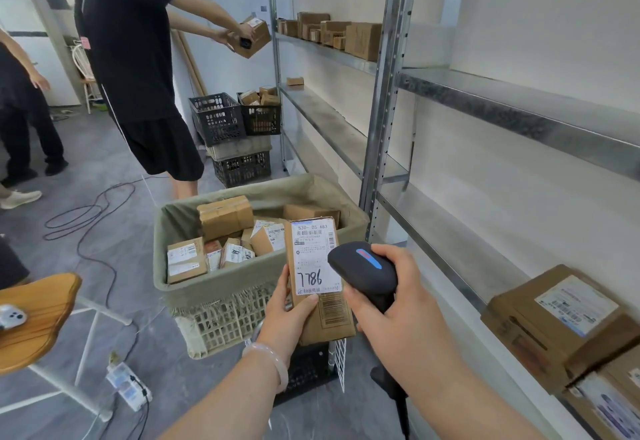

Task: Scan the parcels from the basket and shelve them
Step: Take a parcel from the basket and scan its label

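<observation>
We are at the scanning step. Our left hand [287, 308] grips the slim brown cardboard parcel [317, 266] low down, fingers [304, 302] curled round its edges, label up. Just right of them, our right hand [398, 308] wraps the black handheld scanner with a blue stripe [363, 266], its head over the label. Beyond our fingers stands the cloth-lined white lattice basket [221, 280], holding more parcels. Next, we judge, this parcel needs carrying right to the grey metal shelf [450, 240].
</observation>
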Demonstrator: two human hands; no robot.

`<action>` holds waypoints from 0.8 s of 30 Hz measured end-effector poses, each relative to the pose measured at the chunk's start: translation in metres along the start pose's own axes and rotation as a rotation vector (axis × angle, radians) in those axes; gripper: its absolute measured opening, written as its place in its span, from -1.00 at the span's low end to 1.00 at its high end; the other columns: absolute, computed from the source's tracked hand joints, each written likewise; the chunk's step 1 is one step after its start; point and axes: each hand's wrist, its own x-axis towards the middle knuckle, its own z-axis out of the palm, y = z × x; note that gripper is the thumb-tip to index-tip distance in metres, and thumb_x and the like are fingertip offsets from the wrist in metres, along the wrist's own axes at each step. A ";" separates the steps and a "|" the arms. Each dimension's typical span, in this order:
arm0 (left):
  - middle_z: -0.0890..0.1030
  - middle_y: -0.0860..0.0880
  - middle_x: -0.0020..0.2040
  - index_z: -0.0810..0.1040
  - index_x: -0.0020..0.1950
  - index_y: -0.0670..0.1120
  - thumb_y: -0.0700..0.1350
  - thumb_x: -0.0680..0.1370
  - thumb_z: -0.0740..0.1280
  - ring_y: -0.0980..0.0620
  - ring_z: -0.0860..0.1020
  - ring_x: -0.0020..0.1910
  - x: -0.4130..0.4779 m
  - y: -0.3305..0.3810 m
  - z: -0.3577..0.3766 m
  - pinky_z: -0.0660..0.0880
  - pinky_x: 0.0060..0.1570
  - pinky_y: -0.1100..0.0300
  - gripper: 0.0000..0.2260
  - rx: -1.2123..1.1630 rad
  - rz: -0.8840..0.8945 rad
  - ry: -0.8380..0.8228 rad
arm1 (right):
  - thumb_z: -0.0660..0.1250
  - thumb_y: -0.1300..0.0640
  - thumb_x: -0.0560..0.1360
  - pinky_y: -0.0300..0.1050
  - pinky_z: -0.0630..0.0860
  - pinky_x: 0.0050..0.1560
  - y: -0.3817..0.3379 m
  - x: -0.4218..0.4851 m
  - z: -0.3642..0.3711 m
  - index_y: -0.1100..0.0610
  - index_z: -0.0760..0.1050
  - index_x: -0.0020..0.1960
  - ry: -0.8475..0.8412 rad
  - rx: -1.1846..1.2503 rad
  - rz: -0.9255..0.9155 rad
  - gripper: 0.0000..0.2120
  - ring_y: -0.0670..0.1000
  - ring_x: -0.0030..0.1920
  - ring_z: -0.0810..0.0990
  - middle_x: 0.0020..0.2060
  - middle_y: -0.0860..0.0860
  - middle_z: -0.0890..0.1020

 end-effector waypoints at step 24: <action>0.63 0.10 0.27 0.38 0.47 0.24 -0.03 0.56 0.40 0.00 0.58 0.25 0.263 0.093 -0.120 0.43 0.36 -0.11 -0.49 0.109 -0.207 0.016 | 0.50 -0.02 0.46 -0.36 0.47 -0.08 0.047 0.268 0.231 -0.36 0.30 0.19 -0.040 0.015 0.241 -0.51 -0.30 -0.01 0.57 0.01 -0.33 0.57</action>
